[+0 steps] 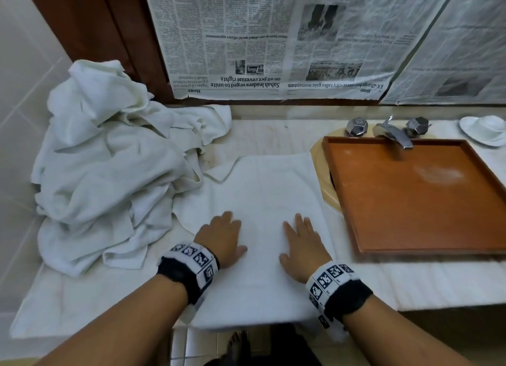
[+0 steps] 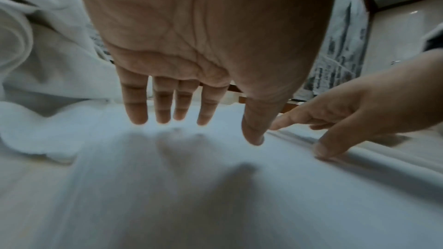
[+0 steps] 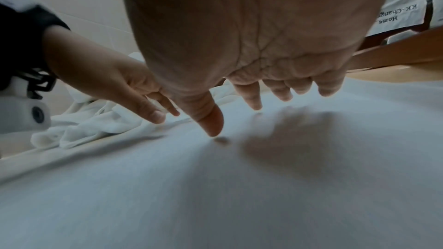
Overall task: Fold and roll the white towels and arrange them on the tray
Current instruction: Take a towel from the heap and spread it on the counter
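Folded towel [image 1: 262, 201] is pressed flat on bench by left hand [image 1: 221, 238] and right hand [image 1: 302, 244], fingers spread, nothing gripped. Risk: layers could be skewed if pressed unevenly, loosening the roll.

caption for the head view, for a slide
Both open hands, left hand and right hand, over a flat towel beside the tray.

**White on white, orange alongside**

The flat towel [image 1: 262, 190] is showing plain white, the heaped towels [image 1: 109, 163] white too. The tray [image 1: 427, 245] is glowing orange-brown. The wristbands [image 1: 191, 259] are flashing black-and-white square patterns.
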Demonstrator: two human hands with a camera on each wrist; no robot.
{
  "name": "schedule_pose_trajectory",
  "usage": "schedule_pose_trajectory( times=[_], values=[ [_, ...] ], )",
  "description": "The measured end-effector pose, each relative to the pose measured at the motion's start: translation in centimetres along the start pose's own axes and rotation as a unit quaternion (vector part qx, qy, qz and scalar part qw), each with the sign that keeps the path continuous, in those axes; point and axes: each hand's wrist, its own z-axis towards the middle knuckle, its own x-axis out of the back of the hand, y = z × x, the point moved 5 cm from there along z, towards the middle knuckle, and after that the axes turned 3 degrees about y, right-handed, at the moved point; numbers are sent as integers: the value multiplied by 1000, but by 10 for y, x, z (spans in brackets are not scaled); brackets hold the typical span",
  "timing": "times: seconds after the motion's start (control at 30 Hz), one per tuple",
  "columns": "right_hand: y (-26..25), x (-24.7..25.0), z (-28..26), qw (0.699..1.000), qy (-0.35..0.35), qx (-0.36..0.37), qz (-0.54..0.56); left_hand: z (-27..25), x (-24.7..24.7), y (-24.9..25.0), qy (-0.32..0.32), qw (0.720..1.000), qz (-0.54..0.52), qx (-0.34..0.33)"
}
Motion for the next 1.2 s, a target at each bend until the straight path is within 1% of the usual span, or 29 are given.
schedule_pose_trajectory(
  times=[0.07,0.13,0.17,0.27,0.37,0.43,0.47,0.5,0.57,0.6,0.67,0.7,0.77,0.8,0.83,0.87,0.9,0.93,0.97,1.03,1.2],
  values=[
    [-8,3,11,1000,-18,-13,10,20,4,-24,1,999,-18,43],
    [-14,5,19,999,-32,-30,-1,37,2,-64,11,993,-43,105],
    [-15,7,23,999,-33,-38,-12,42,1,-85,24,990,-52,125],
    [-17,15,32,998,-40,-47,-34,41,1,-143,65,982,-76,157],
    [-15,19,36,997,-48,-45,-33,32,1,-192,73,979,-33,190],
    [-13,20,36,998,-44,-41,-35,30,-5,-215,71,975,-17,210],
    [-12,20,35,998,-42,-40,-35,28,-5,-217,69,975,-7,212],
    [-12,20,34,998,-42,-39,-38,27,-3,-213,64,976,7,208],
    [-12,19,32,997,-43,-38,-47,20,5,-184,33,979,31,196],
    [-13,19,32,997,-41,-38,-52,15,13,-163,22,980,47,192],
    [-15,20,32,997,-36,-38,-58,6,28,-111,20,984,65,166],
    [-16,20,32,997,-36,-39,-61,3,34,-81,24,988,62,140],
    [-18,20,32,996,-44,-44,-64,-1,40,-21,56,996,27,69],
    [-19,20,32,996,-44,-47,-68,2,38,5,61,998,-8,31],
    [-20,19,33,995,-41,-49,-74,8,33,23,47,998,-46,-2],
    [-22,20,34,995,-35,-51,-80,17,23,30,19,997,-77,-16],
    [-23,19,35,994,-29,-53,-87,27,13,28,-12,996,-92,-9],
    [-25,19,36,994,-25,-53,-94,38,3,20,-35,995,-92,12],
    [-26,20,38,993,-22,-49,-101,49,-3,10,-43,994,-92,35],
    [-26,25,45,994,-21,-30,-107,71,-4,-11,-40,991,-107,63],
    [-36,42,70,997,-27,6,-75,115,26,-60,-49,987,-129,87]
  ],
)
